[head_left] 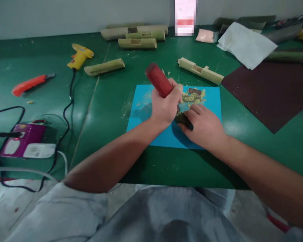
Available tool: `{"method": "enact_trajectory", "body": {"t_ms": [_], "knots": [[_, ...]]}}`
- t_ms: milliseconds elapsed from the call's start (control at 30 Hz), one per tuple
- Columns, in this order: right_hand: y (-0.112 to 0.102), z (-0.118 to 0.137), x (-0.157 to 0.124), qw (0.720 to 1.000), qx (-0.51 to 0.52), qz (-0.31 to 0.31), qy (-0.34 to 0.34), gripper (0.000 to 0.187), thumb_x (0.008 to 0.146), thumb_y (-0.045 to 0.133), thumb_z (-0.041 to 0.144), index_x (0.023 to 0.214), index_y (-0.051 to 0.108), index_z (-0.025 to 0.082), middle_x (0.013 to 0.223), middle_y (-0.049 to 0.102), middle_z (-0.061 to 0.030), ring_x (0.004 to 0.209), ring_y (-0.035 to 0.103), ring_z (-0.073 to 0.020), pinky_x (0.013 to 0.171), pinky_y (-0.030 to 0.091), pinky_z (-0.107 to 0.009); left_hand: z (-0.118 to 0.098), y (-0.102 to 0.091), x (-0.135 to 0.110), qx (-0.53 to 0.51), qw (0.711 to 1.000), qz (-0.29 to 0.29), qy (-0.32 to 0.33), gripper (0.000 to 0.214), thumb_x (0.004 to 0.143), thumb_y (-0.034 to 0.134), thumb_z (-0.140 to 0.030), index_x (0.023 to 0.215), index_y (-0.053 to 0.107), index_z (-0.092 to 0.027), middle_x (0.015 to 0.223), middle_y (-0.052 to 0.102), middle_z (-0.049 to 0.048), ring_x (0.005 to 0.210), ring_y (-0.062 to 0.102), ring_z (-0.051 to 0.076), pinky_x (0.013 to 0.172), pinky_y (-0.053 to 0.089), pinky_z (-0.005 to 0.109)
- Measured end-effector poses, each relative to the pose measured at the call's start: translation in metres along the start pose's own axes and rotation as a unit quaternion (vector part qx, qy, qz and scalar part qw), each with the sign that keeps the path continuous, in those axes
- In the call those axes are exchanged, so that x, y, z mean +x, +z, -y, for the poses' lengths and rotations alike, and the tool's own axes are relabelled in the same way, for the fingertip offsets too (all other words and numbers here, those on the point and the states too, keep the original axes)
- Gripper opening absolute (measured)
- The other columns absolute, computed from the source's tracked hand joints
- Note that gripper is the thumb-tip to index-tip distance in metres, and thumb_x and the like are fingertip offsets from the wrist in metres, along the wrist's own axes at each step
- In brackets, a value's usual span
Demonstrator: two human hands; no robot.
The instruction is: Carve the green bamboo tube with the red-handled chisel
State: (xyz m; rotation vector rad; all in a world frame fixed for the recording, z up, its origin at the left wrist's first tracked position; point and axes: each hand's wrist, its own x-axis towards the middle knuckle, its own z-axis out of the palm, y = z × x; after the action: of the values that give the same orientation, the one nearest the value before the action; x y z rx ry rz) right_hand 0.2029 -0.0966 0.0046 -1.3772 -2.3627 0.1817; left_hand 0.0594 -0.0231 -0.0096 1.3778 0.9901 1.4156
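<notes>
My left hand (165, 104) is wrapped around a tool with a thick red handle (159, 79). The handle's butt tilts up to the left, and the working end is hidden below the fist. Beside it, my right hand (204, 122) grips a small dark green bamboo piece (181, 118), pressing it on a blue sheet (163, 136). The two hands nearly meet over this piece. Just beyond them on the sheet lie yellowish shavings (203, 95) around a couple of small dark bamboo pieces (195, 91).
A notched bamboo tube (200, 71) lies behind the sheet, near brown paper (270, 90) and white paper (247, 45). Several bamboo tubes (138, 43) are at the back. Leftward are a yellow glue gun (79, 57), an orange-handled cutter (30, 84) and a corded purple box (22, 137).
</notes>
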Motion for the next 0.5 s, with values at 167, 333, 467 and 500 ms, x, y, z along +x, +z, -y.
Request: {"method": "enact_trajectory", "body": {"t_ms": [167, 333, 467, 500], "knots": [[-0.0015, 0.0040, 0.0002, 1.000, -0.024, 0.009, 0.003, 0.017, 0.093, 0.065, 0.032, 0.090, 0.070, 0.016, 0.092, 0.066, -0.0114, 0.087, 0.056, -0.0261, 0.078, 0.045, -0.040, 0.0006, 0.0013, 0.0000, 0.022, 0.999, 0.003, 0.029, 0.048, 0.087, 0.072, -0.060, 0.065, 0.046, -0.026, 0.058, 0.049, 0.0010, 0.070, 0.057, 0.021, 0.062, 0.039, 0.038], [0.0002, 0.0046, -0.0013, 0.999, -0.038, -0.003, 0.007, 0.016, 0.090, 0.068, 0.032, 0.090, 0.069, 0.016, 0.092, 0.066, -0.0118, 0.088, 0.056, -0.0269, 0.079, 0.045, -0.041, -0.0006, -0.0006, -0.0009, 0.015, 0.999, 0.014, 0.035, 0.048, 0.087, 0.073, -0.058, 0.065, 0.045, -0.026, 0.059, 0.044, 0.0001, 0.067, 0.053, 0.019, 0.063, 0.039, 0.038], [0.0003, 0.0029, -0.0033, 0.999, -0.031, -0.010, 0.018, 0.026, 0.092, 0.066, 0.043, 0.092, 0.068, 0.016, 0.091, 0.065, -0.0129, 0.089, 0.055, -0.0291, 0.077, 0.045, -0.043, -0.0066, 0.0020, 0.0002, 0.029, 0.997, 0.002, 0.067, 0.048, 0.085, 0.076, -0.054, 0.062, 0.045, -0.026, 0.058, 0.041, -0.0005, 0.060, 0.044, 0.017, 0.059, 0.039, 0.038], [-0.0001, 0.0024, -0.0036, 0.999, -0.028, -0.008, 0.016, 0.029, 0.093, 0.063, 0.045, 0.090, 0.068, 0.016, 0.090, 0.064, -0.0132, 0.088, 0.054, -0.0293, 0.077, 0.045, -0.043, -0.0090, 0.0031, 0.0003, 0.029, 0.996, -0.003, 0.080, 0.047, 0.084, 0.077, -0.051, 0.061, 0.045, -0.026, 0.058, 0.041, -0.0008, 0.058, 0.042, 0.016, 0.058, 0.040, 0.038]]}}
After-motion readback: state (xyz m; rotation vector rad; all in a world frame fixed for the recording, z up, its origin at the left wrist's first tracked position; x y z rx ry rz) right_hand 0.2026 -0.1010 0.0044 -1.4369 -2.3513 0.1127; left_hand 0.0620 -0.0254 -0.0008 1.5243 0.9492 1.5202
